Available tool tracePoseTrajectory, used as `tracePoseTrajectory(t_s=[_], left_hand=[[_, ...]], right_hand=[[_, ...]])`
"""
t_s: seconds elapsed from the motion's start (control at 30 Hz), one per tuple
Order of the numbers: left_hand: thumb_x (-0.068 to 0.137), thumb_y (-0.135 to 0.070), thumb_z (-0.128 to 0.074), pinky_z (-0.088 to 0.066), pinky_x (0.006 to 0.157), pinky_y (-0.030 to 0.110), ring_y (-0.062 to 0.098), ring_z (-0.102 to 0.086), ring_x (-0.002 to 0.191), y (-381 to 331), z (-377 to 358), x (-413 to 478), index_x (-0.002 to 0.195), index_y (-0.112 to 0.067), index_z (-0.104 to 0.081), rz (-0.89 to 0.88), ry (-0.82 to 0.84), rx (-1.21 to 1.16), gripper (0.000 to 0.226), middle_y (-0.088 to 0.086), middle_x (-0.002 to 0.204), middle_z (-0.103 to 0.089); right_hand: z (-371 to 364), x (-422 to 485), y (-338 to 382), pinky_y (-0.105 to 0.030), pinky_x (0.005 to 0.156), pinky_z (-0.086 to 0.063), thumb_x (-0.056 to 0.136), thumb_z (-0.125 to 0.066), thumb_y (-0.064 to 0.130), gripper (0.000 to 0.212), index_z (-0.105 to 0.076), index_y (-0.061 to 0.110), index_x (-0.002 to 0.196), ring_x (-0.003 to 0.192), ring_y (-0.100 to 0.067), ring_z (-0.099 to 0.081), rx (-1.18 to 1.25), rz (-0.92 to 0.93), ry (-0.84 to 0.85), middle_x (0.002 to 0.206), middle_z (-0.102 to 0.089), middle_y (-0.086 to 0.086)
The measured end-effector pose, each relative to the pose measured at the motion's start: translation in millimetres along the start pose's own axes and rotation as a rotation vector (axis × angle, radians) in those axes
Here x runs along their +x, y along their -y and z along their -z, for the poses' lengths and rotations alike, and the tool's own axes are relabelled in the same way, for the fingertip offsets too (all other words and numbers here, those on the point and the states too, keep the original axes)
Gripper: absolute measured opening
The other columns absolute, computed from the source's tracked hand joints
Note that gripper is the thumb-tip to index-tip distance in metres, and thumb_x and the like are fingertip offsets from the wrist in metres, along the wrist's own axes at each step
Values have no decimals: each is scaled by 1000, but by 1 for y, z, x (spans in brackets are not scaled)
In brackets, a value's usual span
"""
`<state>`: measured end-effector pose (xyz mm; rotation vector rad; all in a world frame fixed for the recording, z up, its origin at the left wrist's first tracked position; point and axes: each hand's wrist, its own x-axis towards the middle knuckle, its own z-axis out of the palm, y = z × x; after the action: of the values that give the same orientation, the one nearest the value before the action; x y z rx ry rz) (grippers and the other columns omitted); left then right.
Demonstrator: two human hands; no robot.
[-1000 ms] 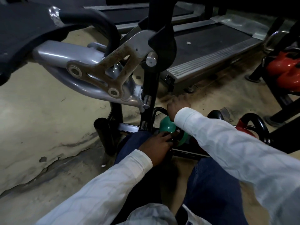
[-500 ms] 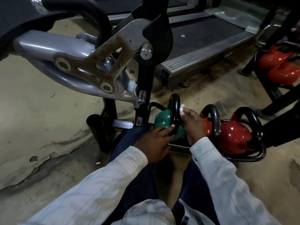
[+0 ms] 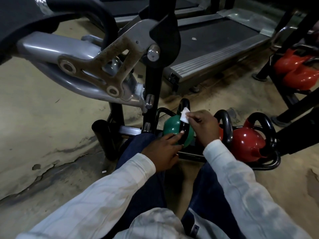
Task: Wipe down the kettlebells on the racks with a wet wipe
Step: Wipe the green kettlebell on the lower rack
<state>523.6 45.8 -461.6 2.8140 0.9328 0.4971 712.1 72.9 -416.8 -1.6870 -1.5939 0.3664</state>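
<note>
Right hand (image 3: 203, 125) is up at the black handle (image 3: 184, 105) of the green kettlebell (image 3: 171, 128), thumb and fingers pinching a small white wet wipe (image 3: 184, 116) flat against it. Left hand (image 3: 164, 150) sits just below, fingers laid out fairly straight against the green bell at the foot of the handle, steadying it. The bell stands on the low black rack (image 3: 189, 155) right between both hands. Just beyond the right hand, a red kettlebell (image 3: 246, 144) sits on the same rack.
</note>
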Motion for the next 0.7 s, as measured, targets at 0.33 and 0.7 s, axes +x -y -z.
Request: tracePoseTrajectory(t_s=[0.33,0.7], left_hand=[[80,-29,-62,-55,84,39,29,-53,118,4,-7,-2,110,-17,-69,32,-2,0,33,6,139,-53],[89,-4,-55,-34,108,22,22,-52,126,34,14,59,129,-13,-60,426,-224,-520,41,9,135,-56]], right_hand=[[-12,40,42,-40,93,-34,83,-61,33,20,-73,23,95,111,-28,-49,-893,318,466,108,-60,-1],[-16,-14,-30,-25,86,-54,91,-64,7,18,-71,18,104,94,-13,-69,534,-370,-11,99,-74,1]])
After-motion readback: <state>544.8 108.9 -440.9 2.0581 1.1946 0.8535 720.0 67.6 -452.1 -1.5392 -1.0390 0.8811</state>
